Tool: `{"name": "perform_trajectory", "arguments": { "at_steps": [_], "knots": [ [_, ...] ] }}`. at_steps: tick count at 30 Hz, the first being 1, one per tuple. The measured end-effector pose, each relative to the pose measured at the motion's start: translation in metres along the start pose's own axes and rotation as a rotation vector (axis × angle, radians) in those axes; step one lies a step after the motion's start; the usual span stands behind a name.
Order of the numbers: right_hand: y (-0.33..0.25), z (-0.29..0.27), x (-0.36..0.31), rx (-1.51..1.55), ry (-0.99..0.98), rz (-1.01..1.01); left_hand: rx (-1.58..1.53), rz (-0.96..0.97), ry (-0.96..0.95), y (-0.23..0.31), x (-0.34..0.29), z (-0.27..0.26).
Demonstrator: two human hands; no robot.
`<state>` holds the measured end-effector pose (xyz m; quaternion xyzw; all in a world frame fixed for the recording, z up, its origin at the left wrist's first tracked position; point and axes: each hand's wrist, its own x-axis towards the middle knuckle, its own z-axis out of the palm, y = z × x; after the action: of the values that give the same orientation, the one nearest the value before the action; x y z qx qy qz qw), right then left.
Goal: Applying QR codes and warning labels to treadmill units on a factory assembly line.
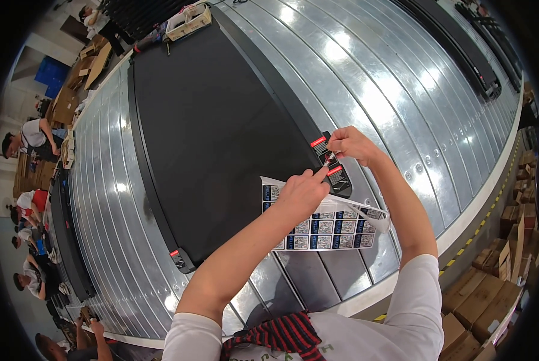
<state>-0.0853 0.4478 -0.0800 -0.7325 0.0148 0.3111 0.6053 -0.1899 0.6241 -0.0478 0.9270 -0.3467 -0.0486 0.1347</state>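
A treadmill deck (pixel 215 114) with a black belt and dark side rails lies before me on metal slats. Its near right corner has a black end cap (pixel 340 182) with red-and-black warning labels (pixel 335 171). My left hand (pixel 305 191) holds a sheet of stickers (pixel 323 227), printed in rows of blue and white, against that corner. Its index fingertip reaches the end cap. Just beyond, my right hand (pixel 352 146) pinches over the cap beside another warning label (pixel 319 142); what lies between its fingertips is too small to make out. White backing curls off the sheet's right side.
A cream tray (pixel 188 23) of small items sits on the deck's far end. Another dark deck (pixel 456 48) lies at far right. Cardboard boxes (pixel 480 298) are stacked beyond the table's right edge. Several people work along the left side, one near a dark deck (pixel 71 234).
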Motion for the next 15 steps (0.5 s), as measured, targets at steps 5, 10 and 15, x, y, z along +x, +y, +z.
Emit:
{"name": "perform_trajectory", "arguments": {
  "at_steps": [5,10,15],
  "knots": [
    [-0.001,0.001,0.000,-0.075,0.016,-0.064,0.014,0.009,0.016,-0.001,0.001,0.001],
    [0.001,0.002,0.001,-0.222,0.068,-0.101,0.025,0.018,0.033,0.000,0.002,0.003],
    [0.010,0.011,-0.007,-0.437,0.170,-0.245,0.005,0.043,0.103,0.000,0.001,0.005]
  ]
}}
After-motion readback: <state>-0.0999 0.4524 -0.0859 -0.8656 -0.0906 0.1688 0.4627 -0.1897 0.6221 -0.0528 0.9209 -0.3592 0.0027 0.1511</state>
